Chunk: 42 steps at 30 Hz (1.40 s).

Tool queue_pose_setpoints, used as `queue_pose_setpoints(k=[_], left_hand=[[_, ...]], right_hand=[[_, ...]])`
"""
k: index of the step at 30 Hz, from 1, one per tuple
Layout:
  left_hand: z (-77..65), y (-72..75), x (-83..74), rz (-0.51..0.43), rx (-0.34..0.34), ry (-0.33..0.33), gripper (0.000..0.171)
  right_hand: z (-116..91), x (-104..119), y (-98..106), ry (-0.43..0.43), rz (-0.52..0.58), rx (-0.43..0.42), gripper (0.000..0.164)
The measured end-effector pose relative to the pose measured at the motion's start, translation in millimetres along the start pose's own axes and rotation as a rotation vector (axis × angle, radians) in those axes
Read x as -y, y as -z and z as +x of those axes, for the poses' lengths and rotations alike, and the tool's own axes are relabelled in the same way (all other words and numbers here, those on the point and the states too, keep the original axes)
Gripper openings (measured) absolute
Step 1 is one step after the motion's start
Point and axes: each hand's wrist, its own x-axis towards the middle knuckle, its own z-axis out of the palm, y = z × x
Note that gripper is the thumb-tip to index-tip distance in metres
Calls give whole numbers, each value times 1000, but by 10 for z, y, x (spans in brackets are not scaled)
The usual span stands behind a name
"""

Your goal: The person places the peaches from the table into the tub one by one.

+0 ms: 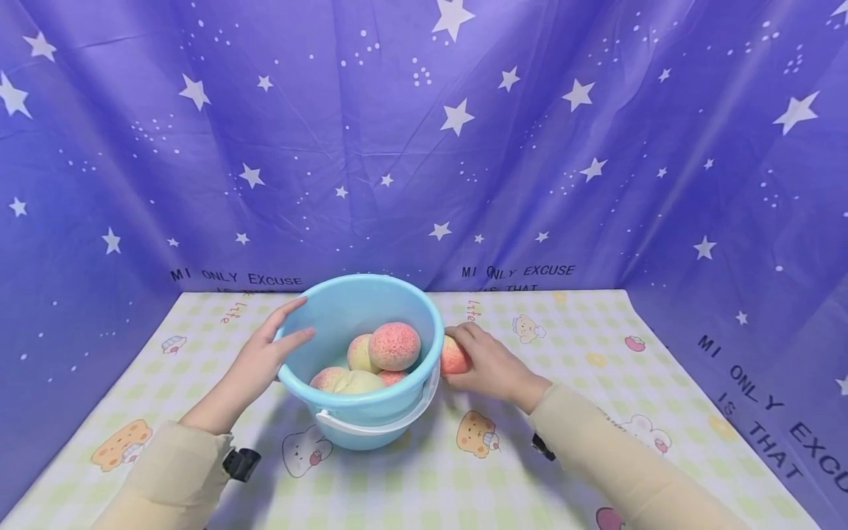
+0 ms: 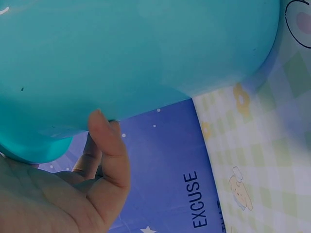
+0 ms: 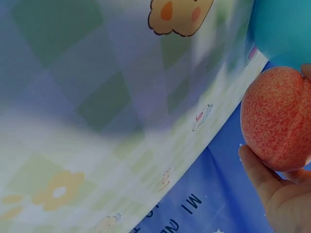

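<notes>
A light blue bucket (image 1: 364,440) stands on the table, its mouth tipped a little toward me and its white handle (image 1: 380,427) hanging down the front. Several pink and yellow peaches (image 1: 394,346) lie inside it. My left hand (image 1: 255,364) grips the left rim, with the thumb over the edge; the left wrist view shows curled fingers (image 2: 109,145) against the bucket's outer wall (image 2: 146,53). Just outside the right rim, my right hand (image 1: 493,366) holds another peach (image 3: 274,119) between thumb and fingers. Part of that peach is hidden behind the hand.
A checked tablecloth (image 1: 570,434) with cartoon prints covers the table. Purple star-patterned curtains (image 1: 530,147) hang behind it and along both sides. A dark band sits at each wrist, near the beige sleeves (image 1: 616,449).
</notes>
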Motion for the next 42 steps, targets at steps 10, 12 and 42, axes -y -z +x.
queue_pose_setpoints(k=[10, 12, 42], left_hand=[[-6, -12, -17, -7, 4, -10, 67], [-3, -11, -18, -6, 3, -10, 67], [-7, -6, -11, -1, 0, 1, 68]], right_hand=[[-54, 13, 129, 14, -7, -1, 69], [-66, 10, 153, 14, -8, -5, 69], [-221, 89, 413, 78, 4, -75, 67]])
